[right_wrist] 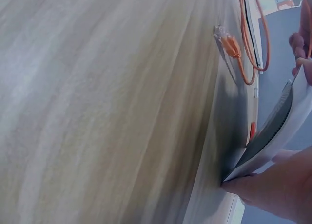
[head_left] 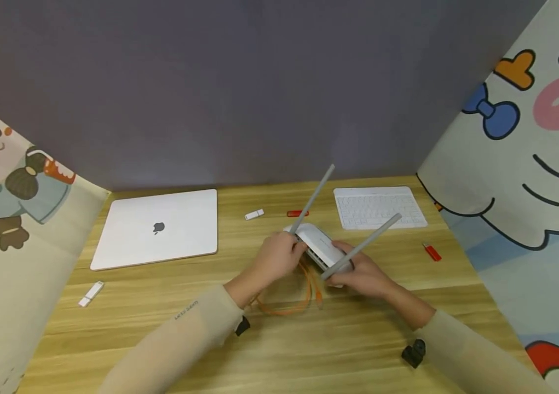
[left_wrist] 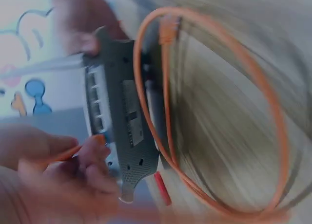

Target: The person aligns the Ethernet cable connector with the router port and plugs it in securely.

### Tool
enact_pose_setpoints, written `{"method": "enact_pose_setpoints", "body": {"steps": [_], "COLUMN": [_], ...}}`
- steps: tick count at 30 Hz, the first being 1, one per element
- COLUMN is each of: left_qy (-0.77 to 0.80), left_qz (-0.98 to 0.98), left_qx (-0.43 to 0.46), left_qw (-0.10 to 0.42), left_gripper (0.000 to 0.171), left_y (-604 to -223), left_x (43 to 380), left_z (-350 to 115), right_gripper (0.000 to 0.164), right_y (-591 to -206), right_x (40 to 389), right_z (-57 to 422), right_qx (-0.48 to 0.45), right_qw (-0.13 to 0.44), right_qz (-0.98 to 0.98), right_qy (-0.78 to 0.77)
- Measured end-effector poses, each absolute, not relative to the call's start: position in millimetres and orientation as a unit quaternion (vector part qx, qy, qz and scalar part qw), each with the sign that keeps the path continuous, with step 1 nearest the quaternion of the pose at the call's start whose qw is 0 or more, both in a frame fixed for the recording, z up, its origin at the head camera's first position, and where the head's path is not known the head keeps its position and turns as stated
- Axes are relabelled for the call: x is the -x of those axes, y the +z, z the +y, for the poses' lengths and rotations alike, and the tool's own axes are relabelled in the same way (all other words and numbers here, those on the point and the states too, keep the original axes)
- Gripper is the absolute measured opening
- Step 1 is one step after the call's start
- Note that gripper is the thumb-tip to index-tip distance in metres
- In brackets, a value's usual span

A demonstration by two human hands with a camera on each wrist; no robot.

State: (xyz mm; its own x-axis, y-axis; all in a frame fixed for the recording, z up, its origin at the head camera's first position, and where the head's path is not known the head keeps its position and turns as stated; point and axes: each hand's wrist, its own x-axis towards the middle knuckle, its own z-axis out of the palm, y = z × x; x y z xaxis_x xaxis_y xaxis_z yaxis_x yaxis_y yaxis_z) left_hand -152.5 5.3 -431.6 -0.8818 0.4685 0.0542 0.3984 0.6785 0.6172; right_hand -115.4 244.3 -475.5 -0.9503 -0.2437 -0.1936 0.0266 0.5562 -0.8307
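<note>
A white router [head_left: 321, 243] with two grey antennas is held tilted above the table. My right hand [head_left: 362, 273] grips its right end, the thumb at the edge. My left hand [head_left: 278, 254] is at the port side, and in the left wrist view its fingers pinch one end of an orange network cable [left_wrist: 63, 155] right at a port in the row. From there the cable hangs in a loop below the router. Its other plug [right_wrist: 230, 46] dangles free in the right wrist view. The router's underside [left_wrist: 129, 97] carries a label.
A closed silver laptop [head_left: 185, 235] lies at left, a white keyboard [head_left: 380, 208] at back right. White USB sticks [head_left: 254, 214] lie behind the hands and at far left. Red USB sticks [head_left: 432, 252] lie at right and behind the router. A dark panel [head_left: 235, 109] borders the back.
</note>
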Motion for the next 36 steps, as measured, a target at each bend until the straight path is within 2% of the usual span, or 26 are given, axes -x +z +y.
{"method": "enact_pose_setpoints", "body": {"steps": [3,6,8,10,14,20,28,36], "left_qy": [0.413,0.503,0.55,0.591,0.61,0.614,0.606,0.592], "left_qz": [0.876,0.814,0.773,0.734,0.716,0.715,0.721,0.742], "left_qx": [-0.19,-0.115,-0.061,-0.011,0.037,0.055,0.047,0.01], "left_qw": [0.161,0.265,0.31,0.334,0.337,0.329,0.332,0.314], "left_gripper": [0.048,0.042,0.039,0.034,0.026,0.025,0.032,0.04], "left_y": [-432,-437,-443,-447,-450,-446,-444,-450], "left_x": [157,158,158,158,154,151,149,149], "left_z": [-1,-4,-2,1,4,7,9,7], "right_gripper": [0.1,0.104,0.105,0.105,0.104,0.106,0.103,0.106], "right_y": [-476,-477,-478,-479,-480,-480,-480,-477], "right_x": [114,113,112,111,110,109,110,112], "right_z": [245,244,245,245,244,243,245,246], "right_qx": [0.065,0.072,0.075,0.079,0.088,0.093,0.087,0.084], "right_qw": [0.144,0.14,0.138,0.135,0.126,0.121,0.124,0.139], "right_qz": [0.871,0.875,0.875,0.876,0.883,0.894,0.886,0.886], "right_qy": [-0.465,-0.459,-0.458,-0.456,-0.443,-0.421,-0.439,-0.434]}}
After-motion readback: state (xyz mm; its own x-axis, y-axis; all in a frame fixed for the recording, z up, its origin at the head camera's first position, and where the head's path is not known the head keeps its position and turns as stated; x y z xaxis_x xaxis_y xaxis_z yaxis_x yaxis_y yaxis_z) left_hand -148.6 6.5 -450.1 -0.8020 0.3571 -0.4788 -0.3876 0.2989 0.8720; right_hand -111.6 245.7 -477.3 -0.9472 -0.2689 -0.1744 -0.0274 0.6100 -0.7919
